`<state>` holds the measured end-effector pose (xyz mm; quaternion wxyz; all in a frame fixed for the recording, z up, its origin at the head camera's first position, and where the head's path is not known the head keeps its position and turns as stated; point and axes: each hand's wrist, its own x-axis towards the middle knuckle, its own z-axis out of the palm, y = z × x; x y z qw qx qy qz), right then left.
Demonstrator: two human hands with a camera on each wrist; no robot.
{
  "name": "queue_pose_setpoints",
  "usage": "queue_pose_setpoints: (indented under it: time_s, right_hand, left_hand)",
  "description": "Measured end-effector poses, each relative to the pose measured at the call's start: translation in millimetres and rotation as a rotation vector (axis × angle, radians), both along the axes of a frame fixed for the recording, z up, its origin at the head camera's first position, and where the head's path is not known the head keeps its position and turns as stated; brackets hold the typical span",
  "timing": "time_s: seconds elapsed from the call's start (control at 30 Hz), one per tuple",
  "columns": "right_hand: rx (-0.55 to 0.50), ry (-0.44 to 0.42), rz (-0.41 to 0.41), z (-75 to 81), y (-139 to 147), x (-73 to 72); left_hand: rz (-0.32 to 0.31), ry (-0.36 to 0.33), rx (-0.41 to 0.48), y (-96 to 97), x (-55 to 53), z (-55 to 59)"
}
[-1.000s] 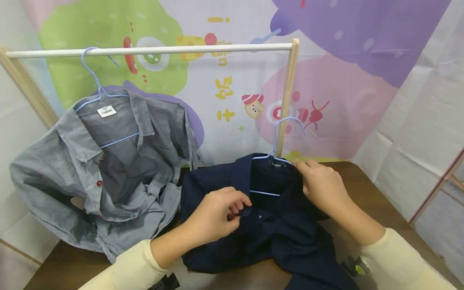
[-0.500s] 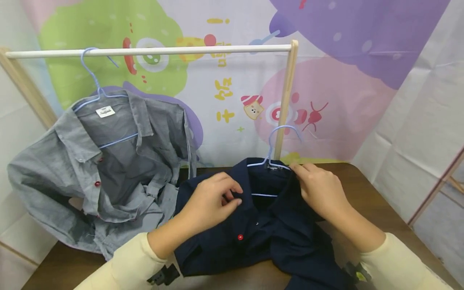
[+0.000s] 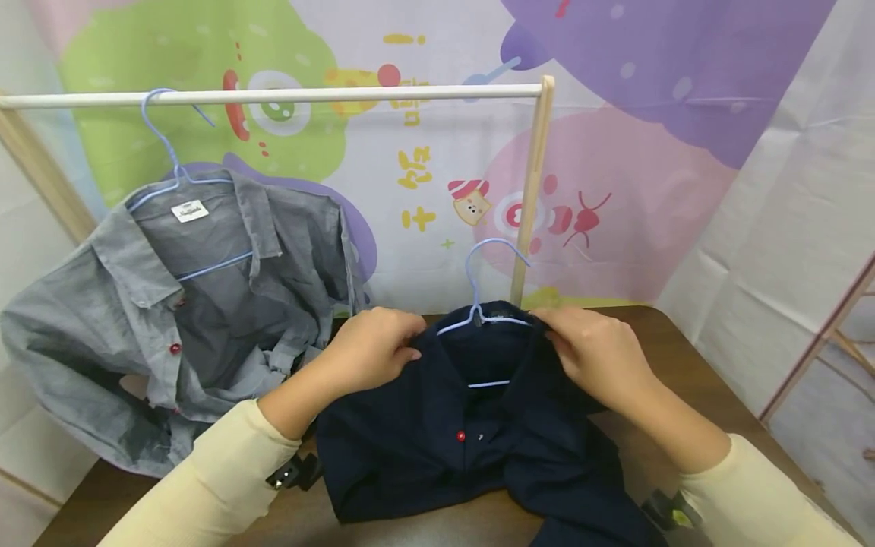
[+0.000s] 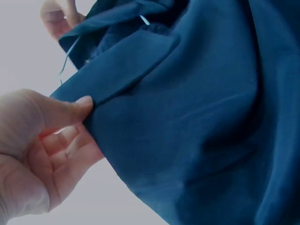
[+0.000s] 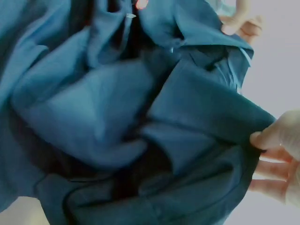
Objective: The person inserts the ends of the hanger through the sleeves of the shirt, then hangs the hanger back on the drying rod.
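Note:
A navy shirt point(image 3: 403, 441) with a red button hangs on a light blue wire hanger point(image 3: 472, 282), its lower part spread over the table. My left hand point(image 3: 372, 346) pinches the shirt at the shoulder beside the collar; in the left wrist view the thumb lies on top of the cloth and the fingers behind it. On the other side of the collar, my right hand point(image 3: 595, 342) pinches the opposite shoulder close to the hanger's arm. The hanger's hook stands up free, in front of the rack's right post and below the rail.
A clothes rack with a white rail point(image 3: 342, 94) and wooden posts point(image 3: 536, 182) stands behind. On its left hangs a grey shirt point(image 3: 205, 304) on another blue hanger point(image 3: 164, 137). The brown table point(image 3: 670, 342) runs below, with a printed cloth point(image 3: 424, 228) at the back.
My left hand has left the shirt's front near the collar and moved left and up to take the shoulder. The navy shirt and hanger have shifted left and slightly lower. My right hand keeps its pinch.

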<state>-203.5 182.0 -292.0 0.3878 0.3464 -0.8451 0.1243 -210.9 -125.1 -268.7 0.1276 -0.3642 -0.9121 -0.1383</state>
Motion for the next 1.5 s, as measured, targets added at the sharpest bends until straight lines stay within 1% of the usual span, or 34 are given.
queue_pose_setpoints:
  time_s: [0.1, 0.2, 0.27, 0.37, 0.53, 0.63, 0.7, 0.83, 0.9, 0.97, 1.07, 1.13, 1.17, 1.2, 1.33, 1.4, 1.43, 1.5]
  right_hand:
    - [-0.064, -0.067, 0.062, 7.6, 5, 0.0]
    - [-0.084, -0.131, 0.081, 15.6, 8, 0.3]
    - [-0.056, -0.157, 0.065, 19.2, 10, 0.4]
    - [0.02, -0.17, 0.005, 21.4, 9, 0.1]
    - [0.107, -0.227, -0.054, 18.8, 5, -0.5]
    - [0.134, -0.218, -0.06, 14.6, 1, -1.3]
    - [0.135, -0.177, -0.075, 11.1, -1, -1.6]
    - [0.094, -0.081, -0.11, 6.9, -2, -1.9]
    - [0.075, -0.064, -0.11, 6.7, -2, -1.9]
    - [0.071, -0.094, -0.096, 8.5, -1, -1.8]
    - [0.063, -0.197, -0.06, 13.9, 4, -2.1]
    - [0.058, -0.251, -0.042, 18.3, 9, -2.8]
    - [0.057, -0.259, -0.036, 20.3, 12, -3.1]
    - [0.063, -0.252, -0.03, 21.7, 15, -3.5]
    - [0.109, -0.173, -0.034, 23.9, 25, -4.6]
    - [0.122, -0.145, -0.023, 23.8, 29, -5.6]
    - [0.118, -0.148, -0.007, 23.9, 31, -6.2]
    - [0.093, -0.181, 0.069, 24.5, 36, -8.4]
  left_hand:
    - [0.039, 0.088, -0.003, -0.7, 1.4, -2.2]
    - [0.047, 0.14, 0.018, -2.3, 1.9, -4.2]
    - [0.049, 0.165, 0.029, -2.5, 2.8, -4.9]
    - [0.05, 0.188, 0.032, -2.2, 5.4, -5.5]
    - [0.036, 0.215, 0.03, -0.3, 9.4, -6.1]
    - [0.041, 0.218, 0.038, 0.5, 9.4, -6.8]
    - [0.048, 0.214, 0.05, -0.2, 8.6, -6.9]
    - [0.059, 0.209, 0.066, -4.5, 7.0, -6.2]
    - [0.07, 0.208, 0.049, -7.3, 7.1, -5.5]
    - [0.086, 0.211, 0.019, -10.3, 7.3, -4.5]
    - [0.105, 0.229, -0.025, -16.1, 7.3, -4.0]
    - [0.113, 0.247, -0.039, -20.7, 6.1, -4.4]
    - [0.114, 0.253, -0.04, -23.1, 5.7, -4.5]
    - [0.116, 0.26, -0.038, -25.2, 5.3, -4.7]
    - [0.118, 0.274, -0.015, -32.1, 4.4, -3.4]
    - [0.117, 0.278, -0.007, -34.5, 3.9, -2.6]
    - [0.118, 0.278, -0.004, -35.6, 3.4, -2.5]
    - [0.122, 0.273, -0.001, -37.5, 2.7, -2.6]
